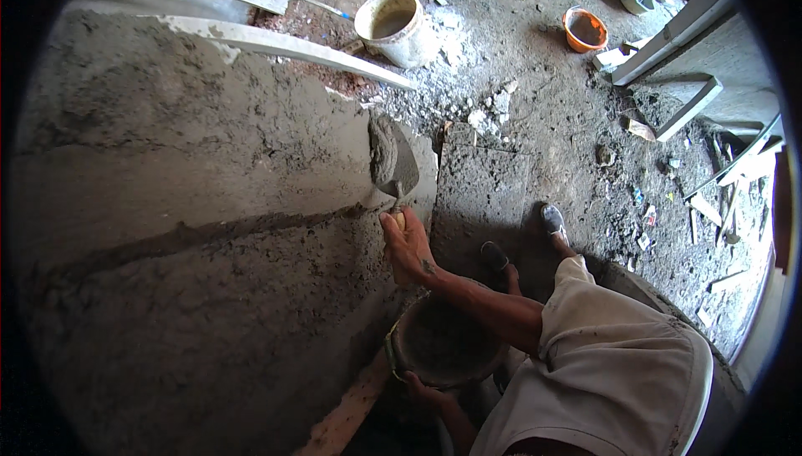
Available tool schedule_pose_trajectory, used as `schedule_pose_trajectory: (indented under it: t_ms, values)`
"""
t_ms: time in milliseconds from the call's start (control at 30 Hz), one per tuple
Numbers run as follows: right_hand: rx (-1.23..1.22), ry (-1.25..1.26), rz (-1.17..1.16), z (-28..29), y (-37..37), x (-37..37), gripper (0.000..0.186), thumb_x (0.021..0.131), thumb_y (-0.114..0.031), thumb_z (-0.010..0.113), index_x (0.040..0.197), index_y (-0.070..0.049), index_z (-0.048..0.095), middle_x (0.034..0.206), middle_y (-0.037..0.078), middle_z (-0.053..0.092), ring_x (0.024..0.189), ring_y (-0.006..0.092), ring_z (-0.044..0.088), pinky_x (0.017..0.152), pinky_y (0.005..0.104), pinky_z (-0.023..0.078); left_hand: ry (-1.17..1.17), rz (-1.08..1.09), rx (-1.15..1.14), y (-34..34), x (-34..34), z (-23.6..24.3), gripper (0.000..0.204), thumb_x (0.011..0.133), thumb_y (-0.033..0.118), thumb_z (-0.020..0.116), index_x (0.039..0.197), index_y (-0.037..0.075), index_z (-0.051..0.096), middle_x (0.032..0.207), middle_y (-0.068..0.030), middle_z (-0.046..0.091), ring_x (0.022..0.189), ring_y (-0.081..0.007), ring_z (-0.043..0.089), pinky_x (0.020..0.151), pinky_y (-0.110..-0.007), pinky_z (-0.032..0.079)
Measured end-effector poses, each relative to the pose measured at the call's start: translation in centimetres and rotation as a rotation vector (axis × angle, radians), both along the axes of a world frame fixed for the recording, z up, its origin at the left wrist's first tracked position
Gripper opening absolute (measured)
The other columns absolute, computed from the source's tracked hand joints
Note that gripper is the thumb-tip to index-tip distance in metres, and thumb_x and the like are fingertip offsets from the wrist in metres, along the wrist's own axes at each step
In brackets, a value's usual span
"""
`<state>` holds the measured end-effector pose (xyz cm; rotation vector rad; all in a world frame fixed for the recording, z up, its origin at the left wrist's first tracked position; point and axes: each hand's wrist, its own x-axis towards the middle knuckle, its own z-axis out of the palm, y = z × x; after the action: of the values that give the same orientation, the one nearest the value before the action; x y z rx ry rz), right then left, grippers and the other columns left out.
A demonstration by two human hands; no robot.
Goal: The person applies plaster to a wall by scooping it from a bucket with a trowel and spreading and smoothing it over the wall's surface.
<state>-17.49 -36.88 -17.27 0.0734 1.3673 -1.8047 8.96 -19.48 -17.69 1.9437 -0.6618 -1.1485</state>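
My right hand (407,247) is closed around the handle of a trowel (404,164). Grey mortar (383,149) lies along one side of the blade, which is up against the wet plastered wall (276,147) close to its edge. Below that arm, my left hand (428,391) grips the rim of a round dark basin (398,354); its fingers are partly hidden. The basin's inside is in shade, so how much it holds is unclear. A dark groove-like line (217,232) crosses the plaster toward the trowel.
A whitish bucket (409,43) and an orange basin (585,30) stand on the rubble-strewn ground. A long pale board (292,48) runs along the wall's far edge. Planks and scraps (727,214) lie at right. A flat slab (480,180) is near my shod feet (552,220).
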Motion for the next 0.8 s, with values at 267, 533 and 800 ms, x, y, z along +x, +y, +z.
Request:
schedule_pose_trajectory:
  t_ms: [267, 533, 800]
  values:
    - [-0.365, -0.297, 0.250, 4.5, 10.9, -7.2, 0.029, 0.097, -0.033, 0.049, 0.110, -0.007, 0.050, 0.072, 0.001, 0.050, 0.052, 0.0110, 0.049, 0.047, 0.0258, 0.042, 0.024, 0.022, -0.130, 1.8, -4.7, 3.4, 0.045, 0.090, 0.035, 0.059, 0.108, -0.006, 0.062, 0.111, -0.0167, 0.060, 0.099, -0.0274, 0.058, 0.086, -0.040, 0.048]
    - [-0.158, 0.113, -0.099, 5.4, 23.7, -15.3, 0.031, 0.094, -0.026, 0.058, 0.118, -0.007, 0.050, 0.074, 0.000, 0.052, 0.057, 0.0074, 0.050, 0.050, 0.0216, 0.041, 0.184, 0.057, -0.096, 0.8, -2.7, 0.3, 0.046, 0.092, 0.032, 0.055, 0.116, -0.007, 0.059, 0.118, -0.0166, 0.058, 0.103, -0.0268, 0.057, 0.090, -0.040, 0.046]
    - [-0.072, 0.462, -0.758, 7.0, 24.7, -16.4, 0.039, 0.094, -0.024, 0.057, 0.124, -0.004, 0.042, 0.077, 0.003, 0.053, 0.060, 0.0092, 0.049, 0.053, 0.0238, 0.042, 0.187, -0.004, -0.071, -0.5, -4.3, 2.6, 0.048, 0.092, 0.031, 0.055, 0.121, -0.008, 0.056, 0.122, -0.0164, 0.056, 0.112, -0.0252, 0.053, 0.096, -0.039, 0.043]
